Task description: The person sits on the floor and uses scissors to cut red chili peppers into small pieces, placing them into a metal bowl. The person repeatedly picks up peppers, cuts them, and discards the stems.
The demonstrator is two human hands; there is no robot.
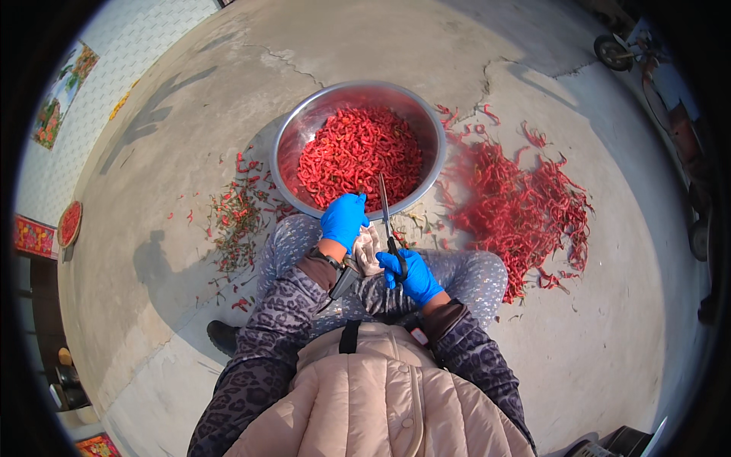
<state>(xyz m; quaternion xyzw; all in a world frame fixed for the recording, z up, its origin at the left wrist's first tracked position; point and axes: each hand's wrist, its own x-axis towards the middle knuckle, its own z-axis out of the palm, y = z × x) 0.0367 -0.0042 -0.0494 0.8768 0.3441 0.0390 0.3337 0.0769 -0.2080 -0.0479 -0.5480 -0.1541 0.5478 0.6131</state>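
Observation:
A wide metal basin stands on the concrete before me, holding a heap of cut red chili peppers. My left hand, in a blue glove, is bent at the basin's near rim with its fingers curled; whether something small is between them is hidden. My right hand, also gloved in blue, is closed round the black handles of a pair of scissors, whose long blades point away over the near rim and look nearly together. A pale cloth lies between my hands, over my lap.
Whole red chilies are piled on the concrete right of the basin. Green stems with red bits are scattered at the left. Farther left, a round tray of chilies stands by the tiled wall. A wheeled vehicle is at the upper right.

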